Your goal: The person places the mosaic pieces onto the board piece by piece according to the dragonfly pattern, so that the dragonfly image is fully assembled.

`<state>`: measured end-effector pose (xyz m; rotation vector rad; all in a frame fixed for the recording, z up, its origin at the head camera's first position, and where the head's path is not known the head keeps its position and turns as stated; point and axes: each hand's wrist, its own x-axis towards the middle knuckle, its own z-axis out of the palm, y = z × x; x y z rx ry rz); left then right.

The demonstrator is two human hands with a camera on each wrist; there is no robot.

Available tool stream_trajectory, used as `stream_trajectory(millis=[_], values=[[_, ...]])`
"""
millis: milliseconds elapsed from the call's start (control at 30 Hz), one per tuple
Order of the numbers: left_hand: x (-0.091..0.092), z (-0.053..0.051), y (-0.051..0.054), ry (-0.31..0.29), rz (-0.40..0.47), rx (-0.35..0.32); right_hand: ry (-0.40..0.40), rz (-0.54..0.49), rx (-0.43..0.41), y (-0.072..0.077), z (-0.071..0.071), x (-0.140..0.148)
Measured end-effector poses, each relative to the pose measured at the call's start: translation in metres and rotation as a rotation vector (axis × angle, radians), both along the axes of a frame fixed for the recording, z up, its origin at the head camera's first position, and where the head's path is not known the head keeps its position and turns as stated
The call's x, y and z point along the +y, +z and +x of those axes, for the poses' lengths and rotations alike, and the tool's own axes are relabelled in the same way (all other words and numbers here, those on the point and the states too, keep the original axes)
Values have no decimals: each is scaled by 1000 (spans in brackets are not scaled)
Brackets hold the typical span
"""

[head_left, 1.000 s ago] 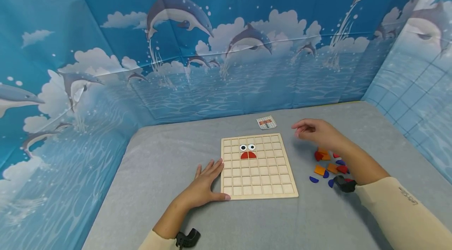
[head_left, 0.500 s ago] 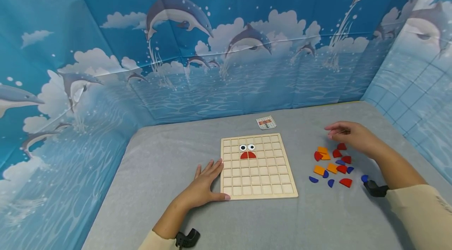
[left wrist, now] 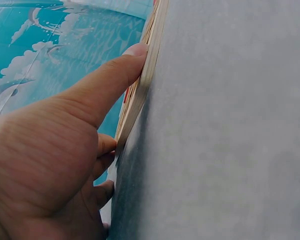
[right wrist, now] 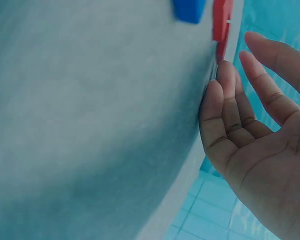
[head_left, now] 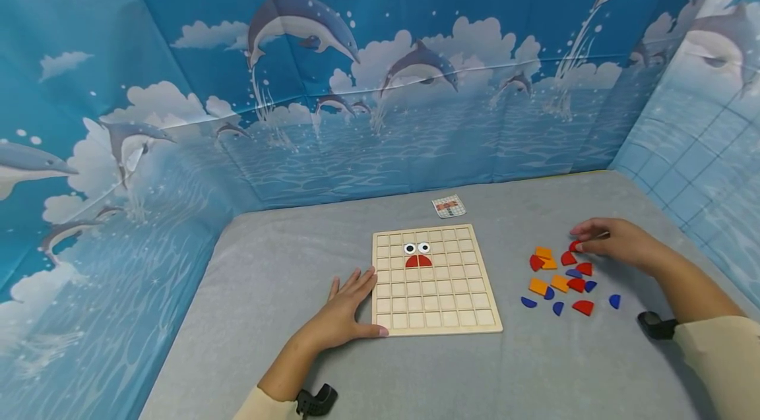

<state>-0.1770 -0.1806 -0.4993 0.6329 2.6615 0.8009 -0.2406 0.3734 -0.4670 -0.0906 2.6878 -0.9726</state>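
Board [head_left: 441, 304] flat on grey cloth [head_left: 297, 245], left hand [head_left: 341, 316] spread along its left edge, touching, not gripping; right hand [head_left: 620, 242] loosely curved, digits parted, empty, close by red piece [head_left: 573, 246].

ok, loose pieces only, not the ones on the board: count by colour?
Red pieces: 6, counting the one at the right hand
Orange pieces: 4
Blue pieces: 6
Total: 16 in view; some overlap, so a hidden one can't be ruled out.
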Motion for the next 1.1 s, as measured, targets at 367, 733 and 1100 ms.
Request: stream_trajectory(millis=[367, 733, 1100], values=[[0, 0, -1, -9, -11, 2, -16, 50, -24, -10, -6, 3], [0, 0, 0, -7, -16, 7, -29, 38, -45, -10, -6, 0], [-1, -1, -1, -12, -14, 16, -20, 23, -49, -7, -5, 0]])
